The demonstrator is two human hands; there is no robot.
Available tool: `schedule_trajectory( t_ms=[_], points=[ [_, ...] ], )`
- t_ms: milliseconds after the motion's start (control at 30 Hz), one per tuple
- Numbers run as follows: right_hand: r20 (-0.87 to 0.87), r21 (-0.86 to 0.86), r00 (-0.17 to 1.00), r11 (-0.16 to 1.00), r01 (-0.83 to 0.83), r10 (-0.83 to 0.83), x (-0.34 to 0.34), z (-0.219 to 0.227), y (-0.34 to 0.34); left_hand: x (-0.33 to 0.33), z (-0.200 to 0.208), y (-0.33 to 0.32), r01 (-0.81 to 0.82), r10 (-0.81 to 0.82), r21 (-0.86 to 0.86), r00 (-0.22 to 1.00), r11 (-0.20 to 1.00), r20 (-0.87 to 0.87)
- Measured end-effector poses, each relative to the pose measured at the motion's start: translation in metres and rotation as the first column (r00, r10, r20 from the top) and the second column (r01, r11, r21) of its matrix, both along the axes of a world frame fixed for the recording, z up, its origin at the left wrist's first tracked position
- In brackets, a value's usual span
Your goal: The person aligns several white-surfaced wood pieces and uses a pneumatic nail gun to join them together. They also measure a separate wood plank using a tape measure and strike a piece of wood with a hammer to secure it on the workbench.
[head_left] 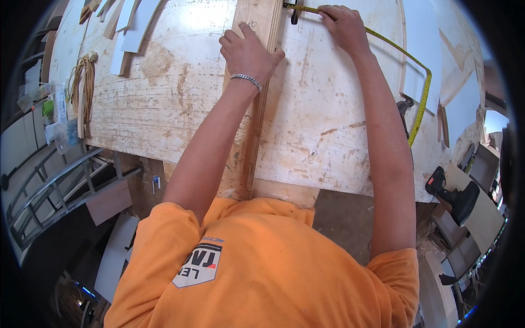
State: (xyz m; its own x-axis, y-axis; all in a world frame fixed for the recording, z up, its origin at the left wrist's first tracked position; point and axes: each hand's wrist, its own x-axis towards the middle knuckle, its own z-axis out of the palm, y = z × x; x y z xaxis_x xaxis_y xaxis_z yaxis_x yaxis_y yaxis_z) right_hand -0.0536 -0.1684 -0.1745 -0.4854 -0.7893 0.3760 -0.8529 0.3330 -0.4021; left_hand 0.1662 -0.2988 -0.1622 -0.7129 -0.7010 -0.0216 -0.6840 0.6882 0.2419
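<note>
My left hand [249,54] lies on a long wooden board [257,16], its fingers spread over the top and the thumb reaching past the right edge. A chain bracelet circles that wrist. At the far side, my right hand [347,27] pinches the yellow blade of a tape measure [396,48]. Its end reaches left to the board's side, next to a small dark metal piece [294,13]. From my right hand the blade runs right, bends sharply, and comes back down beside my right forearm; the case is hidden.
The worn workbench [317,120] spreads under both arms. White panel strips [136,33] and a coiled cord [82,82] lie left. At right are white panels [421,60], a dark tool [404,106] partly behind my forearm, and a cordless drill [456,199] by the edge. A ladder [54,191] stands lower left.
</note>
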Motion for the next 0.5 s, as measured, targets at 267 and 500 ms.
schedule_trajectory(
  t_ms=[267, 500],
  points=[
    [-0.088, 0.047, 0.994, 0.997, 0.065, -0.061, 0.001, -0.003, 0.002, 0.001, -0.012, -0.002, -0.007, -0.001, -0.060, 0.991, 0.998, -0.137],
    [-0.008, -0.029, 0.994, 0.994, 0.110, -0.110, 0.018, 0.006, -0.001, -0.001, 0.008, 0.014, -0.161, 0.146, -0.066, 0.971, 0.985, -0.191]
  ],
)
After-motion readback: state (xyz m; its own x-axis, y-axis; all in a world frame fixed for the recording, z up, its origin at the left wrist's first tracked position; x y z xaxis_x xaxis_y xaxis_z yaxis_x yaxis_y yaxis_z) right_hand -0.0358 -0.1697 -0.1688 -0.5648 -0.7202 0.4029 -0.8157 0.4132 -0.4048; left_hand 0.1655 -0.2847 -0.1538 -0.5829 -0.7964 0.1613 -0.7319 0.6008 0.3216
